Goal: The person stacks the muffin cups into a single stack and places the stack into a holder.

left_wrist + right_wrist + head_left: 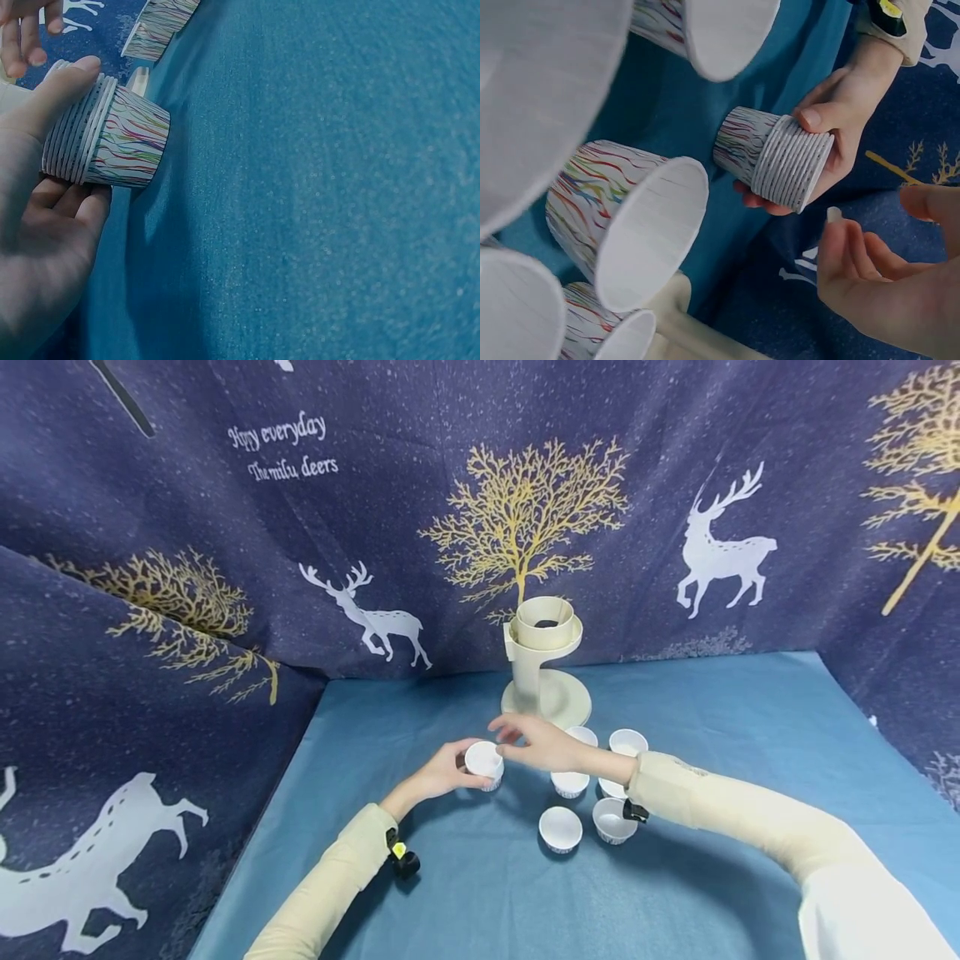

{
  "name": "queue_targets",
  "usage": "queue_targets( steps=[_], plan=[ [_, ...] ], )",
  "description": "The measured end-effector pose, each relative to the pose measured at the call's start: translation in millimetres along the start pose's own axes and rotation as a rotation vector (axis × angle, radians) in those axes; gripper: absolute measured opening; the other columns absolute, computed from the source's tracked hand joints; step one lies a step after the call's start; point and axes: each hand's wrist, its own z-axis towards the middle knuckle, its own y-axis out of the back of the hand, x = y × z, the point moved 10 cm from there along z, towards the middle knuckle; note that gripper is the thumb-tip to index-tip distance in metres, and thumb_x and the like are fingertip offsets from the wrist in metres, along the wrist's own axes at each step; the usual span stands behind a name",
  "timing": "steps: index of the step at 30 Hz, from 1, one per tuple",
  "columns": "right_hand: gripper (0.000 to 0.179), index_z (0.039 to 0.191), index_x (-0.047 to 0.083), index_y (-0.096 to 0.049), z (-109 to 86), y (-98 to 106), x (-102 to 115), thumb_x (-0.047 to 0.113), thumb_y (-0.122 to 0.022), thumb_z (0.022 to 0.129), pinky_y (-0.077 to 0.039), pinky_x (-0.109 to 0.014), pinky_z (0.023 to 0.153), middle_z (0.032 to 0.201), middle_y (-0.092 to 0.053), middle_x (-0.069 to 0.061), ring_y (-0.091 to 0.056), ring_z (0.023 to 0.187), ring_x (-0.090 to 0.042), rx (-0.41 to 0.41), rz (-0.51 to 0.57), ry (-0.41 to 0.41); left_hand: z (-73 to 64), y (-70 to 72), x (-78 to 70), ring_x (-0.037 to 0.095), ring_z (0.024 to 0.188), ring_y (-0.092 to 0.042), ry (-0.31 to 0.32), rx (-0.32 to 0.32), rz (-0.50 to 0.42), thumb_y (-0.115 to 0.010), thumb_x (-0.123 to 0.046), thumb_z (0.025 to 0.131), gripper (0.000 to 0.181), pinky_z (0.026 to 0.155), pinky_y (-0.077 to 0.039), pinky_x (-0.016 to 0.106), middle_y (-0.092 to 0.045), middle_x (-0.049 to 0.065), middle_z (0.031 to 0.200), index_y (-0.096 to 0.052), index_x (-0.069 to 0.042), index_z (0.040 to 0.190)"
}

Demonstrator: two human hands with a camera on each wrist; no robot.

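Observation:
My left hand grips a nested stack of paper cups, its thumb over the rims and the fingers beneath. The cups are white with wavy coloured lines. Just right of the stack's mouth hovers my right hand, apart from it, fingers loosely bent and nothing between them. Single cups stand mouth up on the cloth beneath and beside my right forearm, among them a front-left cup, a front-right cup and a back-right cup. The forearm partly hides some of them.
A cream stand with a round base and a ring-shaped holder rises behind the cups. Blue cloth covers the table. A dark blue curtain with deer and trees hangs at the back and sides.

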Motion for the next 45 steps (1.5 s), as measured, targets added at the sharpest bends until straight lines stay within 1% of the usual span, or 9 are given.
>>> queue_targets(
  steps=[6,13,15,19,24,29,35,41,45],
  plan=[
    [0.029,0.117,0.008,-0.056,-11.3,7.6,-4.9,0.019,-0.055,0.091,-0.050,-0.030,0.080,0.106,-0.065,-0.009,-0.061,0.098,-0.018,-0.054,0.054,-0.008,-4.3,-1.8,-14.3,0.013,0.098,-0.058,0.006,-0.005,-0.020,-0.074,-0.003,0.074,0.056,0.082,-0.049,0.027,-0.058,0.017,0.117,-0.051,-0.002,0.125],
    [0.024,0.108,0.002,-0.061,-21.9,7.0,-4.6,0.017,-0.054,0.091,-0.052,-0.025,0.076,0.100,-0.067,-0.009,-0.063,0.091,-0.012,-0.068,0.064,0.115,-6.8,-1.0,-19.2,0.012,0.098,-0.057,0.010,-0.009,-0.002,-0.073,-0.004,0.074,0.056,0.084,-0.048,0.026,-0.058,0.016,0.118,-0.051,-0.002,0.125],
    [0.024,0.108,-0.001,-0.060,-23.9,3.5,-7.6,0.015,-0.053,0.092,-0.051,-0.026,0.079,0.101,-0.067,-0.011,-0.063,0.093,-0.013,-0.049,0.069,0.109,-7.2,-0.2,-18.2,0.013,0.099,-0.057,0.020,-0.014,-0.003,-0.074,-0.004,0.074,0.056,0.084,-0.048,0.027,-0.058,0.015,0.118,-0.051,-0.002,0.125],
    [0.024,0.111,-0.001,-0.060,-28.2,-4.5,-12.9,0.012,-0.052,0.092,-0.049,-0.027,0.085,0.106,-0.065,-0.015,-0.063,0.099,-0.020,0.004,0.080,0.051,-7.6,0.8,-16.4,0.012,0.098,-0.057,0.025,-0.023,0.003,-0.074,-0.006,0.074,0.056,0.084,-0.047,0.026,-0.058,0.015,0.118,-0.051,-0.003,0.125],
    [0.023,0.112,0.004,-0.061,-34.4,-6.8,-14.1,0.011,-0.052,0.092,-0.049,-0.025,0.086,0.107,-0.066,-0.009,-0.063,0.100,-0.018,0.014,0.075,0.025,-7.1,-0.5,-15.1,0.012,0.098,-0.057,0.030,-0.017,0.007,-0.074,-0.008,0.075,0.057,0.085,-0.047,0.026,-0.058,0.014,0.118,-0.051,-0.003,0.126],
    [0.024,0.113,0.005,-0.060,-42.2,-8.8,-14.6,0.013,-0.051,0.092,-0.049,-0.025,0.085,0.108,-0.066,-0.007,-0.063,0.099,-0.016,0.028,0.086,0.031,-7.5,0.2,-16.8,0.014,0.100,-0.056,0.039,-0.027,0.017,-0.074,-0.007,0.074,0.058,0.086,-0.047,0.027,-0.058,0.014,0.119,-0.050,-0.003,0.126],
    [0.027,0.117,0.008,-0.059,-53.5,-11.6,-12.3,0.018,-0.052,0.092,-0.049,-0.023,0.084,0.107,-0.066,-0.003,-0.062,0.097,-0.011,0.041,0.051,0.055,-8.0,0.5,-19.6,0.015,0.102,-0.056,0.046,-0.028,0.035,-0.074,-0.007,0.074,0.059,0.088,-0.047,0.029,-0.057,0.015,0.120,-0.049,-0.003,0.127],
    [0.029,0.118,0.006,-0.057,-62.3,-12.3,-9.9,0.017,-0.053,0.092,-0.050,-0.029,0.085,0.114,-0.063,-0.008,-0.063,0.099,-0.019,0.026,0.065,0.089,-8.7,0.5,-21.2,0.016,0.103,-0.055,0.054,-0.032,0.052,-0.075,-0.009,0.074,0.060,0.090,-0.046,0.031,-0.057,0.014,0.121,-0.049,-0.003,0.128],
    [0.030,0.116,0.006,-0.058,-67.6,-13.3,-9.3,0.020,-0.058,0.089,-0.050,-0.032,0.084,0.114,-0.063,-0.010,-0.061,0.101,-0.019,0.016,-0.002,0.093,-8.9,-0.4,-20.3,0.018,0.105,-0.055,0.055,-0.029,0.049,-0.075,-0.009,0.074,0.060,0.091,-0.046,0.032,-0.057,0.014,0.122,-0.049,-0.003,0.128]
  ],
)
